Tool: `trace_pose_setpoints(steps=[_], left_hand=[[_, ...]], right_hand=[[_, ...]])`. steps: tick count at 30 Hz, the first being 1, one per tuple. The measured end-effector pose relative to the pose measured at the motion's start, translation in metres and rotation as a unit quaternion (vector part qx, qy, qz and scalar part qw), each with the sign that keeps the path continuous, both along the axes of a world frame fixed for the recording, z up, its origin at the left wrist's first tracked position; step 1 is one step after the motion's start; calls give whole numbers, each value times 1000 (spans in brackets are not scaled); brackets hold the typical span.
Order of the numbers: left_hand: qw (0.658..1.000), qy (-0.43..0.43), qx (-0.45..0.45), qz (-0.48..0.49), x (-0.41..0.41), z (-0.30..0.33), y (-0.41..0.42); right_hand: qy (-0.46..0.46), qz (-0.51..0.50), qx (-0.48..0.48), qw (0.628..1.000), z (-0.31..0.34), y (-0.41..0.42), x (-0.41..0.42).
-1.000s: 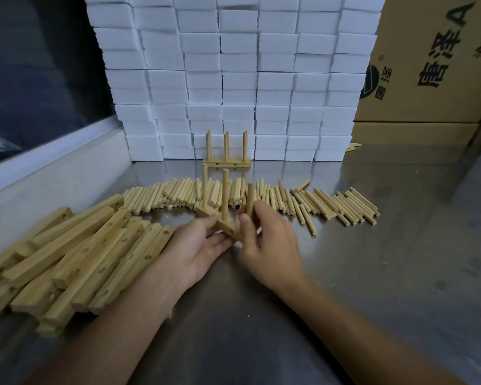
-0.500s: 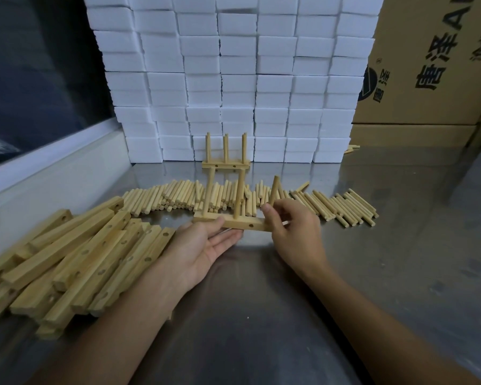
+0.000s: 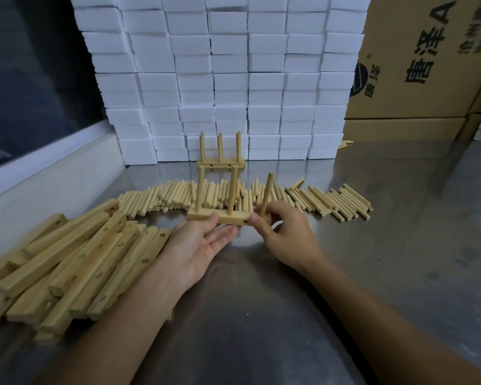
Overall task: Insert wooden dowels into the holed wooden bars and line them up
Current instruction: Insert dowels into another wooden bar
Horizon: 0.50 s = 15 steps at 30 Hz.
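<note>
Wooden bar lies on the steel table, long axis left-right, two dowels upright in it. My left hand steadies its left end, thumb on the near face, fingers straight. My right hand pinches a third dowel at its right end, tilted slightly right.

bars left | dowels behind | finished bar farthest back
</note>
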State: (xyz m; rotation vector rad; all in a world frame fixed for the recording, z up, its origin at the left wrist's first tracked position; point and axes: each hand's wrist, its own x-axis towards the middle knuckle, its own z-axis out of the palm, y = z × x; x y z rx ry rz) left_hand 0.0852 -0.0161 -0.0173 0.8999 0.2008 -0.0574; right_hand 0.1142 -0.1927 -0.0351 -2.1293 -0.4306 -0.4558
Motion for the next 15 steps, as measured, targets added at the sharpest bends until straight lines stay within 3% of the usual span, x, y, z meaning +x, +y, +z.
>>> trace_pose_setpoints(steps=[9,15], left_hand=[[999,5,47,27,-2,3,-5],[972,-16,225,68,-2,0,-12]], right_hand=[[-40,-14,-7,999,5,-6,3],[-43,-67,-3,997,15,-15,18]])
